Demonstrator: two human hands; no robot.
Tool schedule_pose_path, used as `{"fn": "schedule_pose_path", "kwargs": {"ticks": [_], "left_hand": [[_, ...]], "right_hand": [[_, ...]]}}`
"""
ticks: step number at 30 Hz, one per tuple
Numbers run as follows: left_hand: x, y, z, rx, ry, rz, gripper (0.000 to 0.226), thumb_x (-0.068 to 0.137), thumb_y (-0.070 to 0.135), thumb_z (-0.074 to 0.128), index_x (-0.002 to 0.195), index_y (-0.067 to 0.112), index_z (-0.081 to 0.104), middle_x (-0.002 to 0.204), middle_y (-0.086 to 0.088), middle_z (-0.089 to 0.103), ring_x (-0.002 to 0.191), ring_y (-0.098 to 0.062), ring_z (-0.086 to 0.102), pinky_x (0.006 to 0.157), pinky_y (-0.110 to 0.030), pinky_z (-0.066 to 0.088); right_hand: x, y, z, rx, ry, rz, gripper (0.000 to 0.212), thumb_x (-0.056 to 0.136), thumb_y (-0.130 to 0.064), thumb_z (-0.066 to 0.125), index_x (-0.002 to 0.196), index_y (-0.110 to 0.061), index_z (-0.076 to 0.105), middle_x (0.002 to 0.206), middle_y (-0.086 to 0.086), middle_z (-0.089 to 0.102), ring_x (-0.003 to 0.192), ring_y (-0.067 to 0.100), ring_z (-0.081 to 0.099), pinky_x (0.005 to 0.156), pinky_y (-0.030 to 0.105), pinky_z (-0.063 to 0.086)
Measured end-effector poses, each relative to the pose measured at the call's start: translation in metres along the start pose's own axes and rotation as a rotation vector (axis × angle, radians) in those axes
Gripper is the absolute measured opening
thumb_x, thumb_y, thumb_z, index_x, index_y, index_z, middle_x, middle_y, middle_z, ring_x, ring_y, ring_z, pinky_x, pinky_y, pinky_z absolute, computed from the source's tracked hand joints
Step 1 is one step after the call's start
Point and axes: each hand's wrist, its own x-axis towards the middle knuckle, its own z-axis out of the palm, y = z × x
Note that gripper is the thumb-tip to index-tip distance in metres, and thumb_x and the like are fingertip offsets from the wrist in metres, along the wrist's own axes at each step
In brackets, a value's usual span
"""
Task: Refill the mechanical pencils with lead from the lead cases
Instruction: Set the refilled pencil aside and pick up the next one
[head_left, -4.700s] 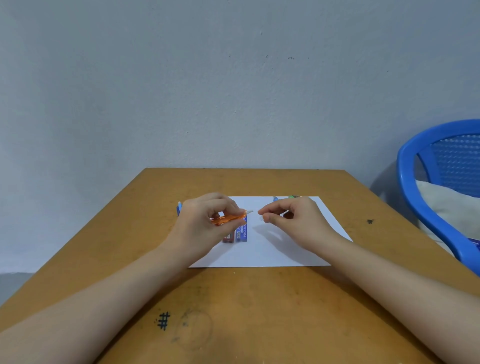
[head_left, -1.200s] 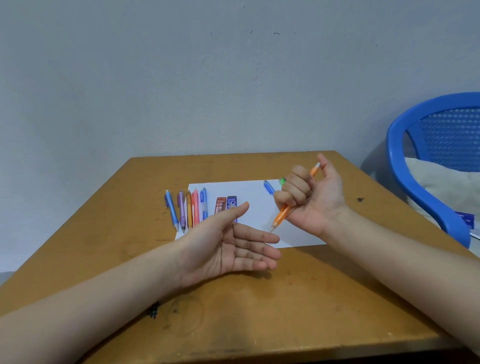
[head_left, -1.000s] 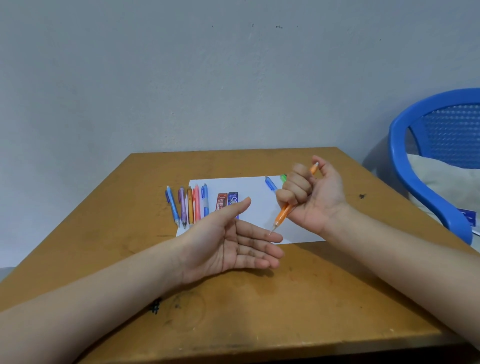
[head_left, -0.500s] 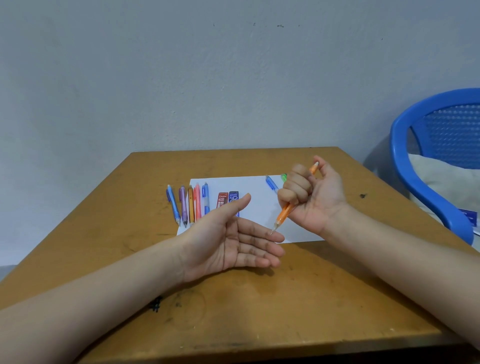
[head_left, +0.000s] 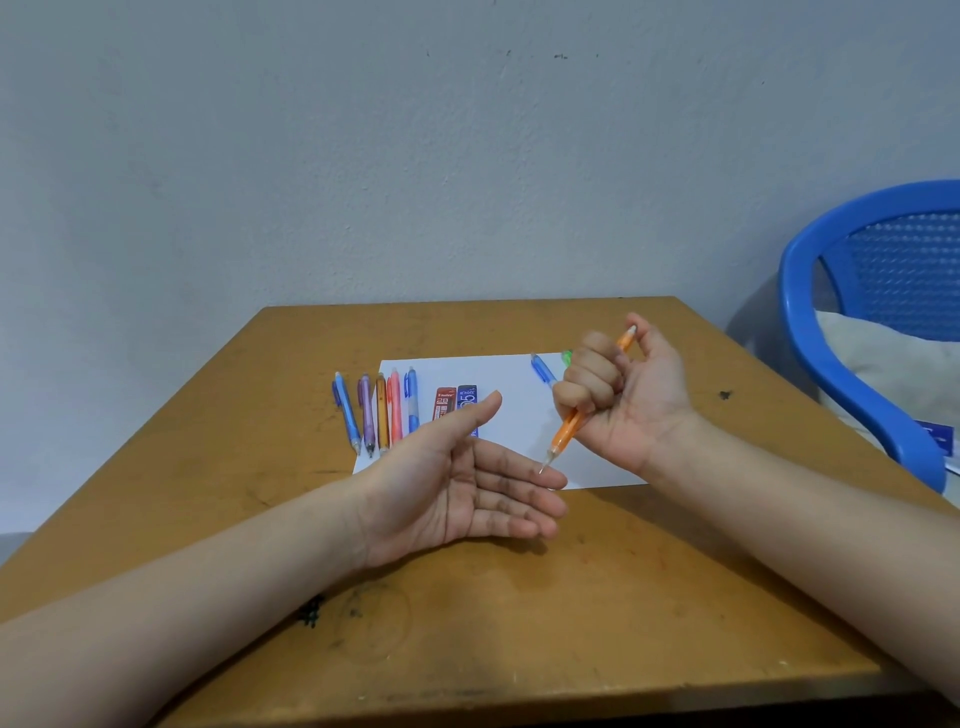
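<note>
Editor: Grip on the right hand (head_left: 628, 400)?

Stringer: Clenched in a fist round the orange pencil (head_left: 566, 428), tip down at the fingers (head_left: 519, 480) of the left hand (head_left: 457, 488); touching or just clear, cannot tell. Thumb up by the cap end.

Editor: And the left?

Stringer: Released, palm up, holding nothing, low over the table (head_left: 519, 623).

Editor: Step in hand?

Stringer: Probably clicking the cap to test the feed. Best done with short thumb presses, tip over the open palm to catch any lead.

Editor: Surroundings?

Stringer: Behind, on white paper (head_left: 498, 374): two lead cases (head_left: 457, 408), partly hidden by the left thumb; five pencils (head_left: 382, 410) in a row straddling the paper's left edge; blue pencil (head_left: 543, 370) and green pencil (head_left: 567, 356) behind the fist. Blue chair (head_left: 841, 395) with cushion (head_left: 893, 364) off right. Nothing in the way.
</note>
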Motion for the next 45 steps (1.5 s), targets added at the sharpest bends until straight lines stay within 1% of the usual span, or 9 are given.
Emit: {"fn": "schedule_pose_path", "kwargs": {"ticks": [8,13,21,25,32,35,40,42,45], "left_hand": [[0.000,-0.001,0.000,0.030,0.040,0.008,0.057,0.083,0.043,0.049,0.092,-0.008,0.072,0.090,-0.026,0.070,0.075,-0.028,0.071,0.066,-0.026,0.059],[0.002,-0.003,-0.001,0.038,0.130,0.068,0.042,0.080,0.033,0.056,0.083,-0.006,0.073,0.083,-0.025,0.070,0.068,-0.026,0.071,0.060,-0.024,0.058],[0.004,-0.002,-0.002,0.033,0.235,0.200,0.031,0.073,0.026,0.065,0.079,-0.004,0.071,0.072,-0.020,0.068,0.055,-0.020,0.067,0.053,-0.021,0.056],[0.004,-0.002,-0.004,0.043,0.251,0.236,0.031,0.073,0.026,0.065,0.079,-0.004,0.071,0.072,-0.020,0.068,0.056,-0.020,0.067,0.053,-0.021,0.056],[0.003,0.001,-0.011,0.063,0.319,0.374,0.025,0.089,0.017,0.058,0.088,-0.005,0.070,0.079,-0.019,0.070,0.070,-0.024,0.068,0.062,-0.024,0.057],[0.002,0.009,-0.021,0.236,0.433,0.496,0.022,0.092,0.014,0.056,0.085,0.000,0.072,0.083,-0.016,0.072,0.078,-0.024,0.069,0.071,-0.030,0.056],[0.003,0.019,-0.049,0.904,0.768,0.641,0.015,0.091,0.024,0.061,0.089,0.027,0.075,0.093,0.008,0.073,0.082,-0.021,0.063,0.073,-0.036,0.053],[0.007,0.021,-0.060,1.142,0.834,0.645,0.018,0.091,0.026,0.059,0.104,0.029,0.071,0.107,0.007,0.067,0.092,-0.011,0.057,0.072,-0.024,0.046],[0.016,0.023,-0.076,1.307,0.860,0.584,0.032,0.093,0.029,0.056,0.124,0.026,0.062,0.126,0.002,0.058,0.118,-0.012,0.046,0.091,-0.029,0.040]], "right_hand": [[0.002,-0.001,-0.002,-0.018,-0.030,-0.008,0.050,0.089,-0.049,0.036,0.050,-0.018,0.025,0.041,-0.004,0.013,0.041,0.012,0.006,0.037,0.021,0.020],[0.008,0.001,-0.004,-0.074,-0.067,-0.015,0.054,0.091,-0.059,0.032,0.061,-0.014,0.036,0.051,-0.001,0.024,0.040,0.014,0.024,0.045,0.023,0.031],[0.006,0.000,0.002,-0.456,-0.088,-0.024,0.026,0.088,-0.018,0.046,0.108,-0.009,0.058,0.074,0.009,0.055,0.067,0.021,0.055,0.069,0.031,0.050],[0.003,0.006,0.002,-0.704,-0.102,-0.040,0.027,0.097,-0.009,0.045,0.120,-0.002,0.057,0.078,0.008,0.063,0.070,0.019,0.062,0.068,0.027,0.054],[0.010,-0.011,-0.002,-0.860,0.132,-0.201,0.022,0.087,-0.009,0.063,0.106,0.002,0.066,0.072,0.007,0.060,0.054,0.013,0.055,0.051,0.021,0.046],[0.016,-0.026,-0.008,-1.005,0.248,-0.268,0.028,0.081,-0.009,0.071,0.106,0.003,0.066,0.065,0.004,0.059,0.051,0.014,0.050,0.049,0.020,0.044],[0.028,-0.037,-0.022,-1.392,0.337,-0.377,0.060,0.074,-0.007,0.079,0.128,-0.011,0.056,0.053,-0.004,0.052,0.050,0.015,0.050,0.054,0.027,0.042],[0.033,-0.038,-0.026,-1.597,0.358,-0.428,0.053,0.074,-0.011,0.079,0.123,-0.015,0.061,0.061,-0.002,0.051,0.052,0.011,0.050,0.054,0.023,0.040],[0.040,-0.039,-0.031,-1.845,0.363,-0.491,0.039,0.080,-0.016,0.075,0.117,-0.016,0.067,0.065,-0.004,0.054,0.056,0.006,0.048,0.052,0.016,0.036]]}}
